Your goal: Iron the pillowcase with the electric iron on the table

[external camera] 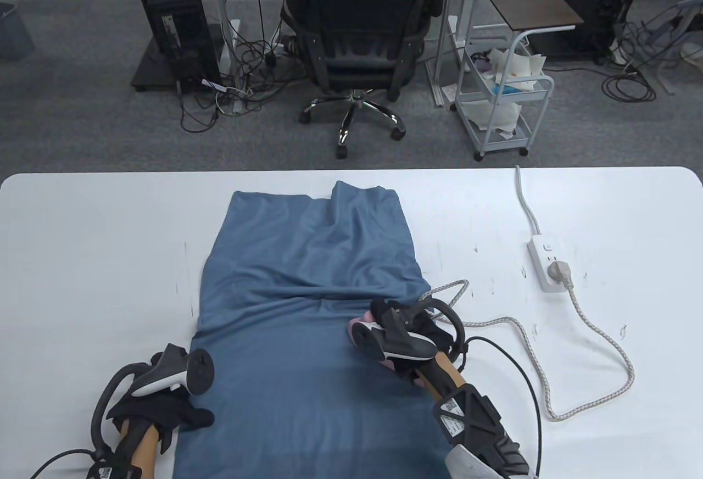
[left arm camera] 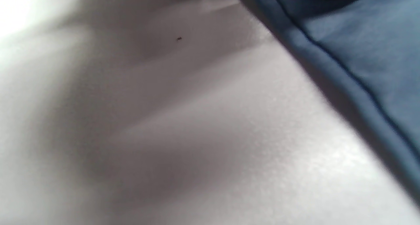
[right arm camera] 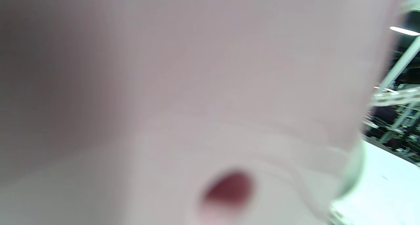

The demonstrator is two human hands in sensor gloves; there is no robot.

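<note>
We are working at a white table (external camera: 110,237), where the blue pillowcase (external camera: 307,303) is lying creased. Our right hand (external camera: 417,336) is gripping the pink iron (external camera: 365,330) on it; our left hand (external camera: 159,413) is pressing its edge, fingers' lie unclear.

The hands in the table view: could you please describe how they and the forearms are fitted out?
Both wear black gloves. The left hand carries a dark grey tracker with a white underside and a ring loop. The right hand has a matching one. Bare forearms show behind the gloves, each with a black mount bearing a white label. Black cables trail from both wrists.
</note>
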